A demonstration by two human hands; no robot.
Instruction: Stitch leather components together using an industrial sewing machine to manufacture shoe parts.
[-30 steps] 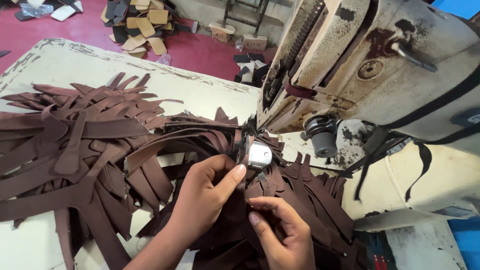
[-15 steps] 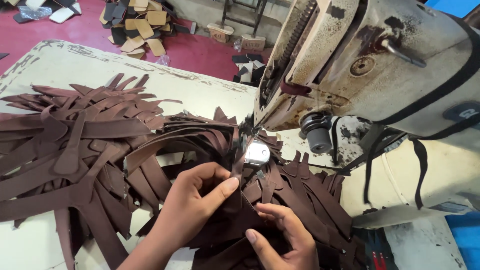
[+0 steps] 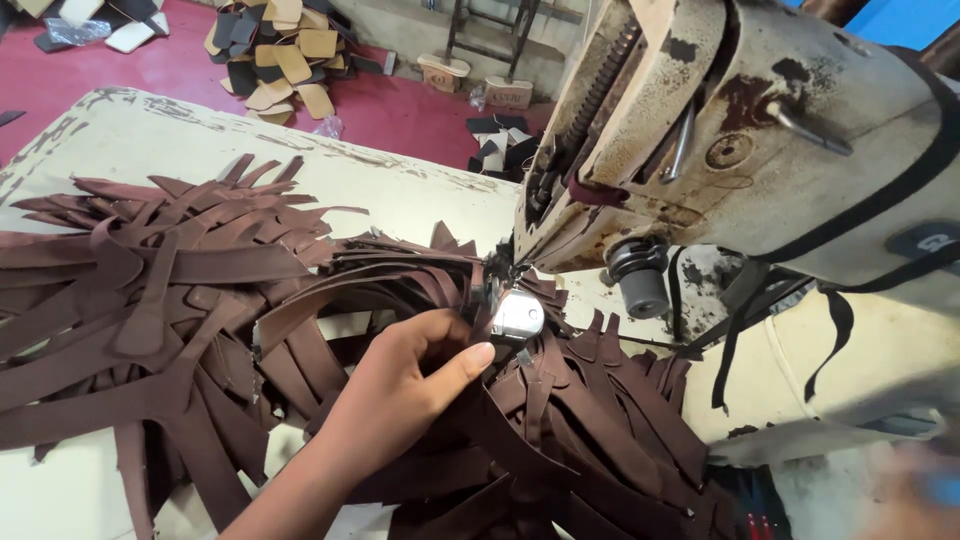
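My left hand (image 3: 400, 385) rests on a heap of brown leather straps (image 3: 560, 420), thumb stretched toward the shiny metal presser foot (image 3: 517, 315) of a worn cream sewing machine (image 3: 740, 150). Its fingers curl over one brown strap (image 3: 455, 300) just left of the foot and pinch it. A blurred skin-toned shape at the lower right corner looks like my right hand (image 3: 905, 485); its fingers cannot be made out. More strap pieces fan out on both sides of the needle.
A large pile of brown straps (image 3: 150, 300) covers the left of the cream table (image 3: 200, 140). Black belts (image 3: 830, 330) hang off the machine's right side. Tan and black cut pieces (image 3: 280, 50) lie on the red floor beyond.
My right hand has left the straps in front of the presser foot and gone off to the lower right, now only a blur. My left hand stays by the foot.
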